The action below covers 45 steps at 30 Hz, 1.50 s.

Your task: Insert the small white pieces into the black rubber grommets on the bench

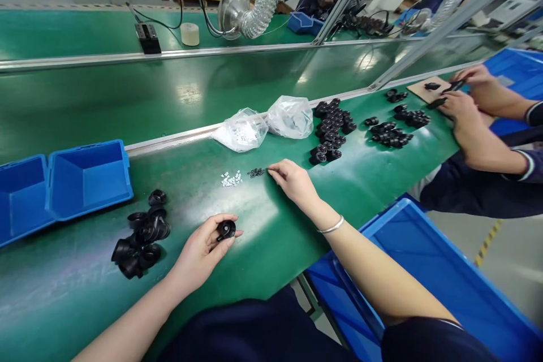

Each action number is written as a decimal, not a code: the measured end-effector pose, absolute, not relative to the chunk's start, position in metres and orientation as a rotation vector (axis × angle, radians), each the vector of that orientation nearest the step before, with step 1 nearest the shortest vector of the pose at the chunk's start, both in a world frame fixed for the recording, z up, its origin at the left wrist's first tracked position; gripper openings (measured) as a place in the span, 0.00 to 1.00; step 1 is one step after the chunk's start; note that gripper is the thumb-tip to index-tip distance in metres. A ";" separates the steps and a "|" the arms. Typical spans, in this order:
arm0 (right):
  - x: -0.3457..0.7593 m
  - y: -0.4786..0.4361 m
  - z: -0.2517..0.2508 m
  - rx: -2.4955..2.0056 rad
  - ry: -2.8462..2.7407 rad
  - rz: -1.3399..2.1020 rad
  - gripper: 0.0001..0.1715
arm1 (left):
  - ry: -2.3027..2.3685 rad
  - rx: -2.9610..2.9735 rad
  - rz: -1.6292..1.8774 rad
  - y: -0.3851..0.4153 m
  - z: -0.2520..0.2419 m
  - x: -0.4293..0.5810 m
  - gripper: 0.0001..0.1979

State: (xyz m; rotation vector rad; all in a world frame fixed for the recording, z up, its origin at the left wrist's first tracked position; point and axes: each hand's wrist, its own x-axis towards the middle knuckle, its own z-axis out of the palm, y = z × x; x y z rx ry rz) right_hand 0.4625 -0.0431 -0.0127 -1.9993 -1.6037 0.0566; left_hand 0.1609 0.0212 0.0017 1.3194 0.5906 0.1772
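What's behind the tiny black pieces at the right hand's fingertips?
Beyond the tiny black pieces by the right hand, two clear plastic bags lie at the pale rail. White bits show through the left one; the bench directly behind the bags is covered.

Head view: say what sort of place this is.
Probably a factory assembly line: a long green workbench, black parts heaped in groups, and a co-worker's hand at the same bench.
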 end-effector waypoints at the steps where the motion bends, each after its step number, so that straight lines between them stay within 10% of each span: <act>1: 0.466 -0.041 -0.015 -1.993 -1.646 0.066 0.11 | 0.593 1.319 0.175 0.022 0.001 0.161 0.16; 32: 0.335 -0.058 0.003 -1.519 -1.819 0.426 0.06 | 0.610 1.382 0.246 0.026 -0.009 0.161 0.19; 45: 0.337 -0.078 -0.003 -1.488 -2.032 0.271 0.22 | 0.628 1.262 0.247 0.028 -0.005 0.165 0.18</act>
